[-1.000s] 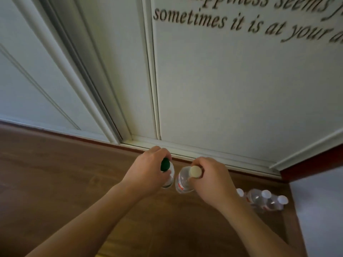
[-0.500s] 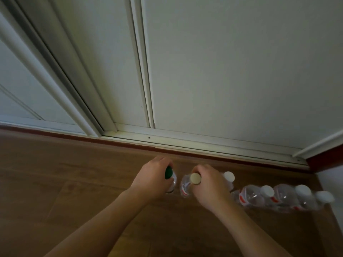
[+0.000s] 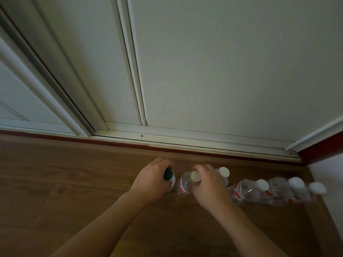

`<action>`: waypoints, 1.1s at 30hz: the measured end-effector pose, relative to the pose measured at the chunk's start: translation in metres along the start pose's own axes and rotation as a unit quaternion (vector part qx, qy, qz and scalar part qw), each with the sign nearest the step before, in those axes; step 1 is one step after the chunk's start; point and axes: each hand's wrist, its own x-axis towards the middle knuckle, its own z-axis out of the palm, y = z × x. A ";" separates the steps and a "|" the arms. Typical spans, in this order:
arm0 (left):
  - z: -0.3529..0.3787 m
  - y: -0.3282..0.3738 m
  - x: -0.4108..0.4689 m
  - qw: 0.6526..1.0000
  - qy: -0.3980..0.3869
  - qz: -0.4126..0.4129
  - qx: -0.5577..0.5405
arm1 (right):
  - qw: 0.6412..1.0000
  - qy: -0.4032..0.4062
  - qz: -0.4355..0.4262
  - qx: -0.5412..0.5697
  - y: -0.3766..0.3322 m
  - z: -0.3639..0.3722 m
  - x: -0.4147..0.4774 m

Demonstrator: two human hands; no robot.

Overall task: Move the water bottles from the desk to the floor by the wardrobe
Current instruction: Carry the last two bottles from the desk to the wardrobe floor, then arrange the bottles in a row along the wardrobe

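Note:
My left hand [image 3: 151, 184] is closed around a clear bottle with a green cap [image 3: 168, 174], held upright just above or on the wooden floor [image 3: 74, 191]. My right hand [image 3: 208, 184] grips a clear bottle with a white cap [image 3: 195, 176] and a red label right beside it. To the right, a row of several white-capped water bottles [image 3: 259, 190] stands on the floor along the white wardrobe [image 3: 213, 71]. One of them [image 3: 223, 172] is partly hidden behind my right hand.
The wardrobe's sliding-door track [image 3: 185, 141] and a dark red skirting strip [image 3: 111, 141] run along the floor's far edge. A white wall [image 3: 328, 179] closes the corner at the right. Open wooden floor stretches to the left of my hands.
Both hands with their bottles have come lower toward the floor by the wardrobe track. The view has tilted down, and more of the bottle row at the right shows.

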 end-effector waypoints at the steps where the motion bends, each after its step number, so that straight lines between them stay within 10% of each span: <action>1: 0.001 0.000 -0.001 1.000 0.000 0.002 0.002 | 1.000 0.002 0.001 -0.001 0.001 -0.001 0.000; 33: -0.045 0.186 0.013 0.980 0.041 0.168 0.100 | 0.979 0.125 -0.130 -0.099 0.072 -0.174 -0.069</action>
